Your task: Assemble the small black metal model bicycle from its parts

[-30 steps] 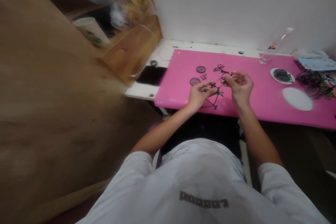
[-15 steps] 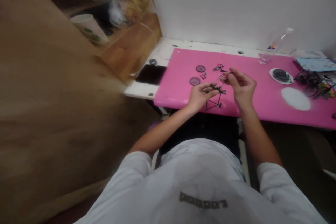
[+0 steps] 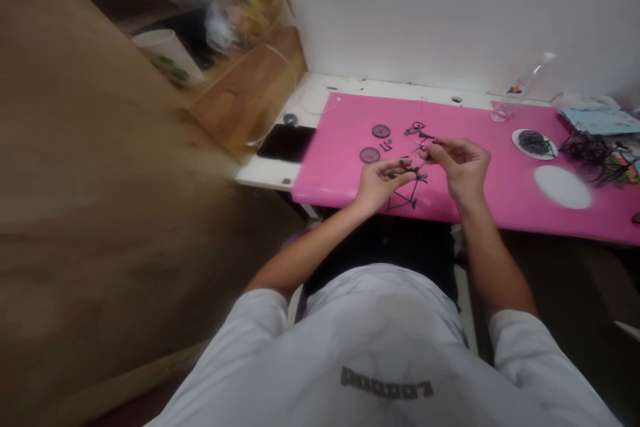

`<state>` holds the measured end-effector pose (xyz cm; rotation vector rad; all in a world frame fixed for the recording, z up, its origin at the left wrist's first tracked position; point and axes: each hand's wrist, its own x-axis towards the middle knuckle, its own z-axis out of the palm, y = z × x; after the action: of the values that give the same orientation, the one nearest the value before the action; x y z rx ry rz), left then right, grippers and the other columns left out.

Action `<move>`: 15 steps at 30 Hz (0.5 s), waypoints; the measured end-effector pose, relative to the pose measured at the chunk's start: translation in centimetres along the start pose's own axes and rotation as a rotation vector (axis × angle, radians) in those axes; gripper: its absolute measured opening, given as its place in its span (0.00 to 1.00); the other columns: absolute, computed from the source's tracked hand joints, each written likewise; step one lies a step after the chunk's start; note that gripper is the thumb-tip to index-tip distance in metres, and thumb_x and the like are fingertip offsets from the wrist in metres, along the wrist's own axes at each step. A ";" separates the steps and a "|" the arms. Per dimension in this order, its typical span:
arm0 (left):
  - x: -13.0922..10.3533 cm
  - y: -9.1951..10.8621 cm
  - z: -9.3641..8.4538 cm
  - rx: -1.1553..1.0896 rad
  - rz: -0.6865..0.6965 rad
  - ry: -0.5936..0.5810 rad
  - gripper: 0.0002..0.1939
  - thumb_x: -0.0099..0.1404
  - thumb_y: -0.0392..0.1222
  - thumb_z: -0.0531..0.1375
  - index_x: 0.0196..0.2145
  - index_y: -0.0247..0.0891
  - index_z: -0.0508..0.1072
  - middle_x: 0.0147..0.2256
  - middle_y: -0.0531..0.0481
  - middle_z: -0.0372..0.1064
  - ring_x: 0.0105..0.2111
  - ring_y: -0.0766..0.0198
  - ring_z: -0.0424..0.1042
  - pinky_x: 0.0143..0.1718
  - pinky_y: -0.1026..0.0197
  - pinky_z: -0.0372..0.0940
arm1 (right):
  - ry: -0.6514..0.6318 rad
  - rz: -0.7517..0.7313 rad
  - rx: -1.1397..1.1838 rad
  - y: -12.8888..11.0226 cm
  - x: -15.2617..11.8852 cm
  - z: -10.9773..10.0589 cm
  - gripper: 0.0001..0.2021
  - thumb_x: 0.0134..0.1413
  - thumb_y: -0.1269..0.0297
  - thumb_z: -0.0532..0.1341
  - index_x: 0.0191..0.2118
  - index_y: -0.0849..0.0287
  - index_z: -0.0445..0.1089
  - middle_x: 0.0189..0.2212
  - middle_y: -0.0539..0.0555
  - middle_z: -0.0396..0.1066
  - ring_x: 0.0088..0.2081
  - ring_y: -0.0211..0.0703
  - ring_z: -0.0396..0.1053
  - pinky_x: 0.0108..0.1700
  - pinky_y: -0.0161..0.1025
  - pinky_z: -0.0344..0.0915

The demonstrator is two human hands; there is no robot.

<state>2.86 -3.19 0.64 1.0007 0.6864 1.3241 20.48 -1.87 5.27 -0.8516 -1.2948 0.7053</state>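
Note:
My left hand [image 3: 379, 181] pinches a small dark model bicycle frame [image 3: 403, 201] near the front edge of the pink mat. The frame's thin tubes hang below my fingers. Just to the right, my right hand [image 3: 463, 163] is closed in a pinch, its fingertips at a slim, light-coloured piece [image 3: 425, 157] that reaches toward the frame; its kind is too small to tell. Beyond my left hand lie two miniature wheels, a far wheel [image 3: 381, 131] and a near wheel [image 3: 370, 155]. Tiny dark parts [image 3: 386, 145] rest beside them, and more small bike parts [image 3: 414, 129] lie behind my fingertips.
The pink mat [image 3: 345, 177] covers most of the white table. A black phone [image 3: 287, 142] lies left. Toward the right are a clear bottle [image 3: 523, 90], a white dish [image 3: 515, 135] of dark parts, a white oval lid or plate [image 3: 563, 187] and a dark pile of parts [image 3: 590, 153].
The lower end of the bicycle frame has swung slightly left. My right hand's fingertips have shifted a little down and left, closer to my left hand.

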 end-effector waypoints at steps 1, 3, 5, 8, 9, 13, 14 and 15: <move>0.0 0.0 0.0 0.001 0.001 -0.002 0.32 0.46 0.51 0.85 0.45 0.35 0.87 0.44 0.40 0.86 0.46 0.49 0.87 0.57 0.47 0.77 | 0.000 0.000 0.004 0.1 0.0 0.0 0.17 0.51 0.49 0.82 0.41 0.52 0.84 0.32 0.50 0.84 0.32 0.45 0.85 0.38 0.42 0.86; 0.0 -0.1 0.0 0.006 0.007 -0.008 0.31 0.47 0.51 0.85 0.46 0.35 0.86 0.44 0.41 0.86 0.46 0.49 0.86 0.57 0.47 0.77 | 0.003 0.005 0.011 0.2 0.0 0.2 0.17 0.52 0.49 0.82 0.41 0.52 0.84 0.32 0.50 0.84 0.32 0.45 0.85 0.39 0.42 0.85; 0.0 0.0 -0.1 0.020 0.014 -0.009 0.31 0.48 0.51 0.85 0.47 0.35 0.86 0.43 0.41 0.86 0.46 0.50 0.86 0.58 0.47 0.77 | 0.015 0.015 0.026 0.0 0.1 0.3 0.17 0.53 0.48 0.81 0.41 0.52 0.82 0.32 0.49 0.83 0.34 0.45 0.85 0.41 0.42 0.85; 0.3 0.0 -0.4 0.030 0.021 -0.003 0.30 0.51 0.51 0.84 0.47 0.35 0.86 0.43 0.42 0.86 0.47 0.51 0.86 0.60 0.47 0.76 | 0.050 0.007 0.083 -1.0 0.3 0.3 0.17 0.58 0.46 0.78 0.44 0.51 0.80 0.32 0.48 0.81 0.36 0.44 0.84 0.43 0.42 0.84; 0.5 0.0 -0.5 0.022 0.019 -0.003 0.29 0.51 0.51 0.84 0.47 0.36 0.86 0.43 0.42 0.86 0.48 0.51 0.85 0.60 0.47 0.76 | 0.062 -0.008 0.112 -1.7 0.3 0.3 0.17 0.60 0.46 0.77 0.44 0.50 0.79 0.32 0.47 0.80 0.36 0.43 0.83 0.43 0.42 0.83; 1.3 -0.6 -1.3 -0.016 -0.007 0.004 0.29 0.52 0.52 0.83 0.48 0.37 0.85 0.45 0.42 0.85 0.49 0.53 0.85 0.61 0.48 0.75 | 0.090 -0.108 0.276 -5.9 -1.0 0.5 0.10 0.63 0.53 0.75 0.41 0.48 0.78 0.31 0.44 0.70 0.27 0.35 0.71 0.30 0.35 0.72; 1.6 -0.7 -1.5 -0.025 -0.015 0.010 0.29 0.52 0.52 0.83 0.48 0.37 0.85 0.45 0.43 0.85 0.49 0.53 0.85 0.61 0.48 0.75 | 0.071 -0.141 0.296 -7.3 -1.7 0.7 0.07 0.63 0.55 0.74 0.39 0.48 0.78 0.29 0.44 0.67 0.23 0.33 0.64 0.25 0.34 0.64; 1.7 -0.9 -1.8 -0.036 -0.020 0.014 0.29 0.52 0.52 0.83 0.48 0.37 0.85 0.45 0.43 0.85 0.49 0.54 0.85 0.61 0.48 0.75 | 0.050 -0.162 0.287 -8.9 -2.6 0.8 0.06 0.64 0.57 0.73 0.37 0.48 0.77 0.27 0.44 0.64 0.22 0.34 0.59 0.22 0.34 0.57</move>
<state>2.04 -1.09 -0.74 0.9538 0.6791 1.3230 19.08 -8.57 11.55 -0.5224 -1.1687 0.7148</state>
